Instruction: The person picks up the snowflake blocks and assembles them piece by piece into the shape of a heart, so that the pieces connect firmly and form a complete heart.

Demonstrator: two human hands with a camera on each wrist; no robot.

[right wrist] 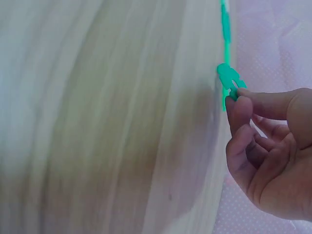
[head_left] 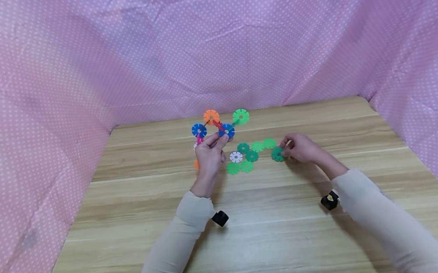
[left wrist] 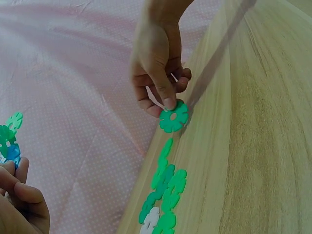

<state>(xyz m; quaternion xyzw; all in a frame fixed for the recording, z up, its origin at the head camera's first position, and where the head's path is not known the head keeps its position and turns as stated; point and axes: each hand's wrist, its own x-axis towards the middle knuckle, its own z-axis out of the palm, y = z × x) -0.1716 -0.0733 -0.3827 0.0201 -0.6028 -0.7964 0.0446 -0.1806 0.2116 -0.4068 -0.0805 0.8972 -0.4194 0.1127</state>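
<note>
My left hand (head_left: 210, 156) pinches a blue notched disc (head_left: 227, 128) between thumb and fingers. That disc belongs to a joined chain of notched plastic discs, held up above the table. An orange disc (head_left: 211, 115), a bright green disc (head_left: 241, 116) and a second blue disc (head_left: 199, 130) show in it; red and pink ones are seen edge-on. The chain's lower left part is partly hidden behind the hand. Over to the right, my right hand (head_left: 302, 148) holds a single dark green disc (left wrist: 174, 125) by its edge, between thumb and forefinger, close over the tabletop.
Loose discs lie grouped between the hands: a white disc (head_left: 236, 157), dark green discs (head_left: 251, 156) and several light green discs (head_left: 247, 166). The wooden table (head_left: 260, 238) ends at a pink dotted cloth (head_left: 235, 56), which also hangs along both sides.
</note>
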